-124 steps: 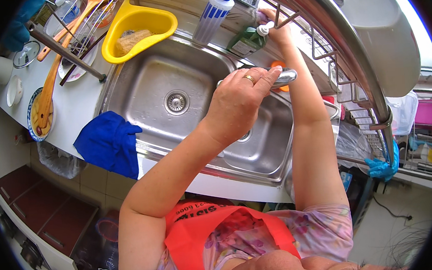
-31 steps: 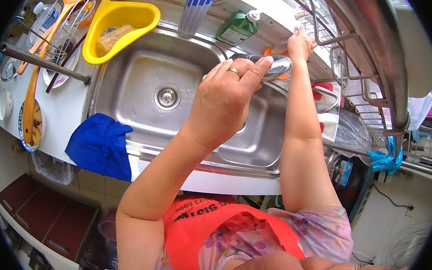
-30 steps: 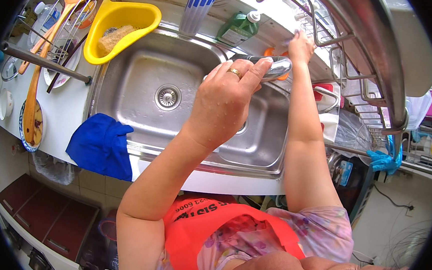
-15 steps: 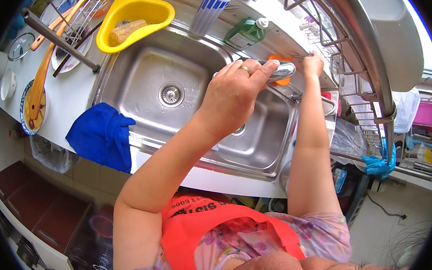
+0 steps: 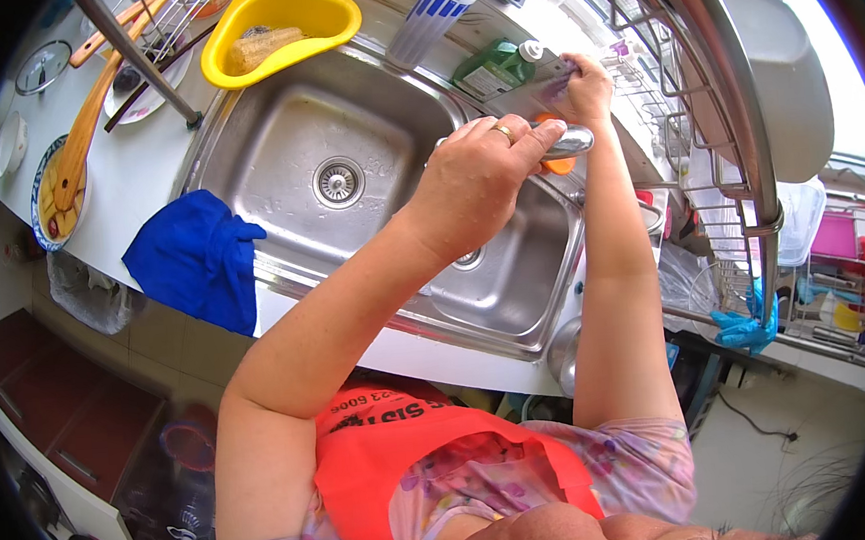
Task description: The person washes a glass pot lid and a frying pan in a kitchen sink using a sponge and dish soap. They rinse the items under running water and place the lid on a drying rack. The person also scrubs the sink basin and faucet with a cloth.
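Note:
My left hand [image 5: 481, 171] is closed over the chrome tap [image 5: 574, 141] above the two-bowl steel sink [image 5: 283, 140]. Beyond the tap, my right hand [image 5: 590, 88] reaches to the strip behind the sink. Its fingers are bent together near a purple-patterned patch; whatever they hold is too small to make out. A green bottle [image 5: 499, 70] with a white cap stands just left of that hand. Partly hidden behind the tap is an orange thing [image 5: 558, 165]. Water drops dot the large bowl around its drain [image 5: 337, 182].
A yellow corner basket [image 5: 335, 21] with a sponge sits at the sink's far left. A blue cloth [image 5: 191, 252] hangs over the counter's front edge. A clear bottle [image 5: 426, 30] stands behind the sink. The steel rack [image 5: 761, 167] rises on the right. A bowl [image 5: 51, 216] holds cut food.
My right hand has moved left and away from me, toward the green bottle. My left hand keeps its grip on the tap. The whole view has shifted slightly.

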Demonstrator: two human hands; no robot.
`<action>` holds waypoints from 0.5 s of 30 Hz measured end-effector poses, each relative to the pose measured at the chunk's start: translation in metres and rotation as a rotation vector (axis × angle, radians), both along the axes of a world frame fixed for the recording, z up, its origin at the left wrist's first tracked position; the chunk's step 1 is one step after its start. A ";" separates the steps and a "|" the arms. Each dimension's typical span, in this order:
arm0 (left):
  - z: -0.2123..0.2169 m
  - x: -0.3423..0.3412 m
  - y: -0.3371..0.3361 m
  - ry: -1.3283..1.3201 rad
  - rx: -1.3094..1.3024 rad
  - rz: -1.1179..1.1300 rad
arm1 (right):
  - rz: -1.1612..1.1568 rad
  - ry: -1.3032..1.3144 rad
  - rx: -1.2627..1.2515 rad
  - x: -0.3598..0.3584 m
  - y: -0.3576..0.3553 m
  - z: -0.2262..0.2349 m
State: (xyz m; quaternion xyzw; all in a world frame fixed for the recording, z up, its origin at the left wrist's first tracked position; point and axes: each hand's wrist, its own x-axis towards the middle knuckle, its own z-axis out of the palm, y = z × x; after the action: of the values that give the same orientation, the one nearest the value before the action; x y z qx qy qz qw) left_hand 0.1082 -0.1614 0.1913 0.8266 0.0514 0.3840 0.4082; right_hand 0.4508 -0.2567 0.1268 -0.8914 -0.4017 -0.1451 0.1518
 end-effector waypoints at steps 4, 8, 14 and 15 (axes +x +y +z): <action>-0.004 0.000 0.002 -0.020 0.011 0.011 | 0.071 -0.046 0.167 -0.017 0.041 0.026; -0.003 -0.001 0.001 0.002 0.014 -0.010 | 0.240 0.005 0.055 0.007 0.032 -0.015; -0.004 -0.004 0.008 -0.019 -0.006 0.006 | 0.115 0.077 -0.116 0.020 0.004 0.014; -0.008 -0.005 0.007 -0.005 -0.004 0.029 | 0.186 -0.089 -0.061 0.008 0.025 0.021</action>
State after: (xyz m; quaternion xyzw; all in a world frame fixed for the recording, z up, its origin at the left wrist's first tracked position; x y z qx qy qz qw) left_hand 0.1030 -0.1539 0.1833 0.8239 0.0630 0.3919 0.4047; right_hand 0.4583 -0.2321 0.1479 -0.8471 -0.4933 -0.1575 0.1196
